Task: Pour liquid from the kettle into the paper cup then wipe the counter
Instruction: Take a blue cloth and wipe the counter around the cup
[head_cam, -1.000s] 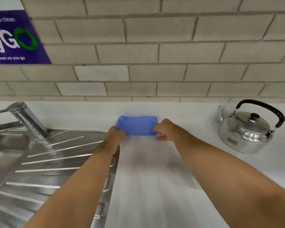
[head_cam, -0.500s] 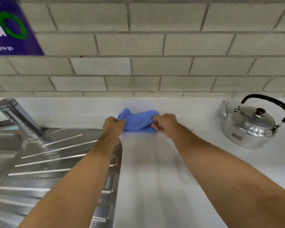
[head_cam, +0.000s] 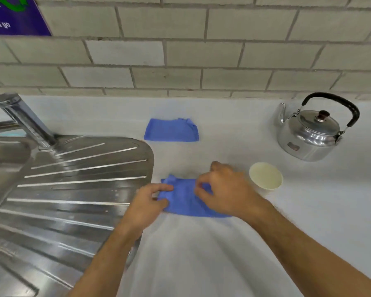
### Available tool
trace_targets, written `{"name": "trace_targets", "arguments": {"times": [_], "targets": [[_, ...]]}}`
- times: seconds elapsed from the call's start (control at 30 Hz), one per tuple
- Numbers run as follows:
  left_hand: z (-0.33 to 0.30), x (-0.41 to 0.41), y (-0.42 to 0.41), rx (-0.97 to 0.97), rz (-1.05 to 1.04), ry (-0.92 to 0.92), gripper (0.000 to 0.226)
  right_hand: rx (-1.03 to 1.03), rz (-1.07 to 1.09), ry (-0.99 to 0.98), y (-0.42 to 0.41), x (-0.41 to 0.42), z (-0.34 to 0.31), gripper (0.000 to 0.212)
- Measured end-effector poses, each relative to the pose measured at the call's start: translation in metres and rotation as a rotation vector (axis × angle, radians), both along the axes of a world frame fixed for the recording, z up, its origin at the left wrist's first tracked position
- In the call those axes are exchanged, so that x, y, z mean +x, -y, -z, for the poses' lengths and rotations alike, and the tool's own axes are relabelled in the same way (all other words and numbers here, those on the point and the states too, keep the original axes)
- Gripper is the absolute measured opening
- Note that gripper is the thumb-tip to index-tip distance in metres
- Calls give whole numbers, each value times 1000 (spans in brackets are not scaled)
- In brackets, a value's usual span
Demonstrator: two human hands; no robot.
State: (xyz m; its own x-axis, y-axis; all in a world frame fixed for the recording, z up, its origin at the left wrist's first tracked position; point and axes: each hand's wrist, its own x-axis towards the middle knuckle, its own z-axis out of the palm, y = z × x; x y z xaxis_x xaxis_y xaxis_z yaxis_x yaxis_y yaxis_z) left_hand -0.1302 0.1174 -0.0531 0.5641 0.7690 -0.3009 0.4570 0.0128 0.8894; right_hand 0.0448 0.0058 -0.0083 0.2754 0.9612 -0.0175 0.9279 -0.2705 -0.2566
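Observation:
A blue cloth (head_cam: 184, 200) lies on the white counter (head_cam: 201, 258) just right of the drainer. My left hand (head_cam: 150, 202) pinches its left edge. My right hand (head_cam: 225, 189) rests on its right half, fingers curled into the fabric. A second blue cloth (head_cam: 171, 130) lies folded at the back of the counter by the wall, with no hand on it. An open paper cup (head_cam: 266, 175) stands upright right beside my right hand. The shiny metal kettle (head_cam: 308, 136), with a black handle and its lid on, stands behind the cup at the back right.
A steel drainer (head_cam: 73, 189) with ridges fills the left side, with a chrome tap (head_cam: 24, 118) at its far end. A tiled wall (head_cam: 201, 61) closes off the back, with a purple poster (head_cam: 13, 16) at the top left.
Both hands have drawn back from the wall towards me and now hold a blue cloth nearer the front. A folded blue cloth stays at the back. The paper cup has come into view.

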Motion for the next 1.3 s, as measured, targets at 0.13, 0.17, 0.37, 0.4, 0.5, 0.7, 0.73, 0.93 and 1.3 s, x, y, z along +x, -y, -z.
{"name": "trace_targets", "arguments": {"times": [0.13,0.17,0.37,0.4,0.5,0.7,0.73,0.93,1.3], "targets": [[2,-12,23,178,-8,-113,38,-20,-429,-98,7,-15,40,41],[3,-14,27,267,-7,-157,39,-69,-450,-58,8,-18,53,45],[13,-34,68,568,-90,-212,48,-20,-380,13,41,-37,89,52],[16,-37,76,585,-76,-207,49,-5,-374,15,44,-36,90,50],[22,-46,95,586,-33,-189,50,1,-330,25,30,-27,84,45],[19,-62,90,502,-30,-138,45,18,-276,-80,-11,-13,81,40],[18,-65,88,467,-34,-96,43,34,-255,-129,-10,-16,81,40],[25,-80,83,332,-6,54,38,153,-359,-249,67,-69,85,39],[40,-75,95,643,189,-219,53,55,-52,-133,24,-37,79,42]]}}
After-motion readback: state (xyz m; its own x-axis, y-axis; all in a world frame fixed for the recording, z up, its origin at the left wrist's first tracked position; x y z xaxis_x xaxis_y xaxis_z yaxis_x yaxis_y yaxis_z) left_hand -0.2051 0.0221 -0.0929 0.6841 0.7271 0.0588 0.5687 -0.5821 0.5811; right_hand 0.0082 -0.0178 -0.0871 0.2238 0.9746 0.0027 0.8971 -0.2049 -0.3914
